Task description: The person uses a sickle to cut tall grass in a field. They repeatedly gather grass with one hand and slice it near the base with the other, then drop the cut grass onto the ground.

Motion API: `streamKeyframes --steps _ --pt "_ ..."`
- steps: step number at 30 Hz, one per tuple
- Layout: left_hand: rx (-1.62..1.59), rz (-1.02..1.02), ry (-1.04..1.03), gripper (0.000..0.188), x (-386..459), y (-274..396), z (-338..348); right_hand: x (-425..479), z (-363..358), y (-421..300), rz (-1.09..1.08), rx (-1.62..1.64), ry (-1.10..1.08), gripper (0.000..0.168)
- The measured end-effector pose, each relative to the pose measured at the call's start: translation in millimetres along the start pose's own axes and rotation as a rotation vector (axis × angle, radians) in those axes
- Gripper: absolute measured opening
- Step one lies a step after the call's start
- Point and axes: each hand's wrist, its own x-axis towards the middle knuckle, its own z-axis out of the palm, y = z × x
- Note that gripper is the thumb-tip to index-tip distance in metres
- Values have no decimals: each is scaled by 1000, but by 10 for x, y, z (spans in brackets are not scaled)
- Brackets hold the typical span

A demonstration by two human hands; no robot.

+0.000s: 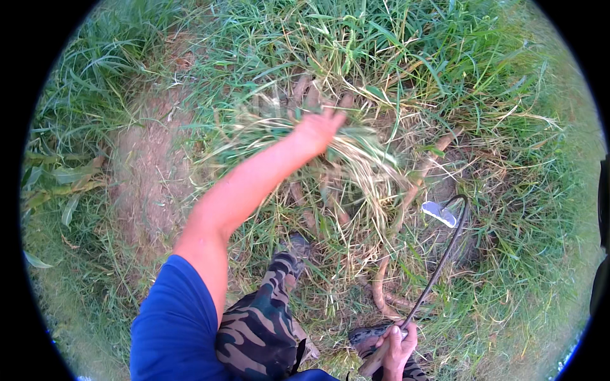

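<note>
My left hand (319,126), blurred, reaches out palm down over a loose bunch of cut grass (371,166). Some of its fingers look apart, but the blades around it are blurred and hide whether it grips any. Down at the lower right, my right hand (400,345) is closed around the wooden handle (374,364) of a hoe-like tool. Its long, thin metal neck (436,274) runs up and bends over in a hook, ending in a small, shiny blade (439,214) close to the ground.
Thick brown roots or branches (380,281) lie among the grass, one (441,145) slanting up right. Bare soil (150,176) shows at the left. Tall green grass (429,38) stands ahead, and broad leaves (71,174) at far left. My shoes (298,247) are below.
</note>
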Motion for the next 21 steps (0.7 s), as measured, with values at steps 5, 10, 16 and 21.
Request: streamKeyframes --steps 5,10,16,21 --pt "-102 -122 -248 33 -303 -511 432 12 -9 -6 -47 -59 -18 17" --pt "-156 -177 57 12 -893 -363 705 278 247 -171 -139 -232 -159 17" --pt "-37 -204 224 8 -991 -444 596 1207 1455 -785 -159 -358 -489 24" --pt "-84 -57 268 6 -1050 -639 347 1357 1673 -295 -77 -729 -540 33"
